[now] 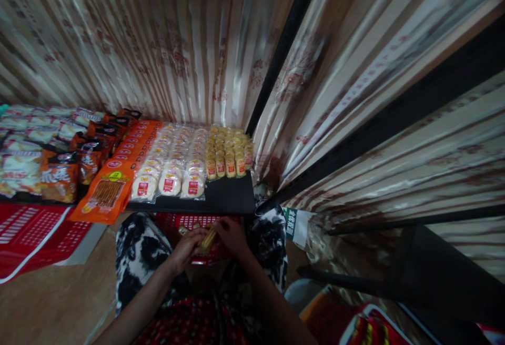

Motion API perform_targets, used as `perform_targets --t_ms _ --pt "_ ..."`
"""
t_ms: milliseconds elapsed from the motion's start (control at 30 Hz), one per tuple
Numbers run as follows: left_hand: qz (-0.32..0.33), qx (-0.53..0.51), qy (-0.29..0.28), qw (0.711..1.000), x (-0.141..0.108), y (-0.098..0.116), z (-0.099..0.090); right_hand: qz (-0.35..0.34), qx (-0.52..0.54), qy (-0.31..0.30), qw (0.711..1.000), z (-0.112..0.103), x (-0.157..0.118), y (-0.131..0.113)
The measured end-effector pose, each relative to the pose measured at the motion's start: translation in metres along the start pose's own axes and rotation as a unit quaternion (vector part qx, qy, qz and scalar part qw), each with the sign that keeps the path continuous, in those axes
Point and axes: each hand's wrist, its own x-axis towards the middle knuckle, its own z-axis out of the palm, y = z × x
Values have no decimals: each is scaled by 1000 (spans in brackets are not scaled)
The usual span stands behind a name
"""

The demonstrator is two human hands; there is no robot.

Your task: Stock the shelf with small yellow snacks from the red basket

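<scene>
Between my knees, my left hand [187, 249] and my right hand [232, 235] are closed on a small yellow snack packet [208, 241], one at each side. The packet is tilted, and its print is too dim to read. Below it sits a red plastic basket [170, 223] with a perforated wall, holding a few small packets. Just beyond the hands, a black shelf [230, 198] carries rows of yellow snack packets [230, 166]. Left of these lie rows of round white cakes in clear wrappers [170, 182].
Orange bags of stick snacks [105, 192] overhang the shelf's front edge. Farther left are black-and-orange bags [59, 176] and white packs [21, 169]. A red basket [35, 234] stands on the floor. Black poles [282, 45] and patterned curtains [189, 45] enclose the back and right.
</scene>
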Motion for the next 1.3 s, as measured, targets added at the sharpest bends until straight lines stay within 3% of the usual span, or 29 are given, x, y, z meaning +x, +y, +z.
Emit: perform_targets --t_ms 533,1000,1133,1300 --pt "64 82 -57 993 -18 10 13 0 -206 24 978 -22 -1 -44" --pt "90 -8 75 993 -16 44 28 -25 -132 27 991 -27 -9 -34" --pt "137 44 74 987 -12 56 35 -27 -145 34 988 -28 -11 -32" --pt "231 166 109 952 6 66 39 -38 -214 74 973 -33 -11 -36"
